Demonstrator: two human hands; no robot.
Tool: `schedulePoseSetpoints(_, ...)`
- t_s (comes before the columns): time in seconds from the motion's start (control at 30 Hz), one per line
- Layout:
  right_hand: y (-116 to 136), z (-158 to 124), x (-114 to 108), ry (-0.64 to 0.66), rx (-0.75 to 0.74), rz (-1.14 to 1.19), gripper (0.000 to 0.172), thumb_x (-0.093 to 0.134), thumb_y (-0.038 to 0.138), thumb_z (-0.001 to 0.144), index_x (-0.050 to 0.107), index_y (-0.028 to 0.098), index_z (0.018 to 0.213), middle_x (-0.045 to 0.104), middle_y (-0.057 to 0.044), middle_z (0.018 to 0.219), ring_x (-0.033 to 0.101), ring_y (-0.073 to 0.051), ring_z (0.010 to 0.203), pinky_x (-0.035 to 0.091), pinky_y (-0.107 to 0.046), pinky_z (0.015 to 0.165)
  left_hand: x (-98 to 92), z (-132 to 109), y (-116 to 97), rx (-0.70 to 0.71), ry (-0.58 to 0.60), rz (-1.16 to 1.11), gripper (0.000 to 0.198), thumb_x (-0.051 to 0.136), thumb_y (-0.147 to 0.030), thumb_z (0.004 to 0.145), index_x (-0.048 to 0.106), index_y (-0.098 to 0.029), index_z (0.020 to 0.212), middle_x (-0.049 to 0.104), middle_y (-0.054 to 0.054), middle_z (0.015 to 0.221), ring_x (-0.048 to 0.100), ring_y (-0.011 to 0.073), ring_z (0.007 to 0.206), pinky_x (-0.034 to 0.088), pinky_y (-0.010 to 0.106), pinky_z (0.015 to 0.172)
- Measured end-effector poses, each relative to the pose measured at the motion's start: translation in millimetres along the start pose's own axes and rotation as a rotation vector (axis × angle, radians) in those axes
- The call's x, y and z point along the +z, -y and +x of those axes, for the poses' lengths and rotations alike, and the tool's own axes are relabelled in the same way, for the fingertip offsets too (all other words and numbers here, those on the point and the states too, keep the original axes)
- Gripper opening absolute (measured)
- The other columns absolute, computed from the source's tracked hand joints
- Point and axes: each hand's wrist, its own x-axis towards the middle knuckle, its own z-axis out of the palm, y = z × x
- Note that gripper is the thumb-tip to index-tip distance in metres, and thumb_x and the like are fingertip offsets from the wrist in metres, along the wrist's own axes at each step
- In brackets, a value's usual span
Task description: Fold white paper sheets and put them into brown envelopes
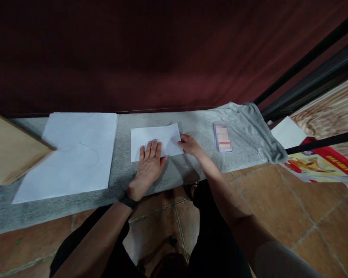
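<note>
A folded sheet of white paper (pixel 159 133) lies on the grey cloth in front of me. My left hand (pixel 150 160) rests flat on its lower middle, fingers stretched out and pointing away from me. At the paper's right edge, my right hand (pixel 190 144) pinches the sheet between thumb and fingers. The paper's top right corner stands slightly higher than the rest of the top edge. A dark band circles my left wrist.
Grey cloth (pixel 188 172) covers the narrow surface. Large white sheets (pixel 75 166) and brown paper (pixel 14 150) lie left. A phone-shaped object (pixel 223 137), its face blurred, lies right. Beyond are dark bars (pixel 316 58) and a colourful box (pixel 319 162) above the tiled floor (pixel 278 204).
</note>
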Motion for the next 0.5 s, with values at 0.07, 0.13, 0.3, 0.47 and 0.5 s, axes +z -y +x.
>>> schedulePoseSetpoints(0.07, -1, 1, 1, -0.005, 0.005, 0.017, 0.014, 0.054, 0.012, 0.089, 0.066, 0.018, 0.086, 0.067, 0.002, 0.075, 0.060, -0.011, 0.061, 0.041, -0.017, 0.053, 2.9, 1, -14, 0.003, -0.008, -0.012, 0.066, 0.040, -0.042, 0.103, 0.034, -0.007, 0.159, 0.031, 0.019, 0.169, 0.025, 0.0335, 0.158, 0.018, 0.056, 0.129)
schedulePoseSetpoints(0.13, -1, 2, 2, -0.009, 0.009, 0.029, 0.013, 0.054, 0.014, 0.088, 0.065, 0.018, 0.083, 0.066, 0.003, 0.072, 0.059, -0.011, 0.058, 0.041, -0.017, 0.051, 6.2, 4, -29, -0.017, -0.008, -0.019, 0.068, 0.043, -0.041, 0.102, 0.035, -0.003, 0.158, 0.031, 0.021, 0.168, 0.024, 0.0339, 0.158, 0.019, 0.054, 0.129)
schedulePoseSetpoints(0.3, -1, 2, 3, -0.017, 0.009, 0.040, 0.015, 0.054, 0.016, 0.085, 0.059, 0.020, 0.071, 0.060, 0.003, 0.061, 0.057, -0.012, 0.054, 0.039, -0.018, 0.048, 13.4, 12, -62, -0.127, -0.020, -0.048, 0.068, 0.042, -0.037, 0.101, 0.034, -0.001, 0.158, 0.032, 0.025, 0.167, 0.023, 0.0327, 0.159, 0.020, 0.054, 0.129)
schedulePoseSetpoints(0.47, -6, 5, 3, -0.002, -0.024, 0.036, 0.018, 0.054, 0.022, 0.082, 0.056, 0.021, 0.064, 0.055, 0.004, 0.054, 0.057, -0.013, 0.053, 0.039, -0.019, 0.048, 19.3, 20, -83, -0.218, -0.049, -0.073, 0.067, 0.043, -0.037, 0.102, 0.036, 0.002, 0.156, 0.031, 0.026, 0.166, 0.023, 0.0343, 0.158, 0.018, 0.053, 0.130)
schedulePoseSetpoints(0.5, -8, 6, 4, -0.007, -0.031, 0.040, 0.017, 0.055, 0.024, 0.081, 0.056, 0.021, 0.064, 0.055, 0.004, 0.054, 0.057, -0.013, 0.053, 0.040, -0.020, 0.048, 19.9, 21, -85, -0.230, -0.055, -0.078, 0.067, 0.043, -0.037, 0.102, 0.036, 0.003, 0.155, 0.031, 0.027, 0.167, 0.022, 0.0351, 0.159, 0.018, 0.054, 0.130)
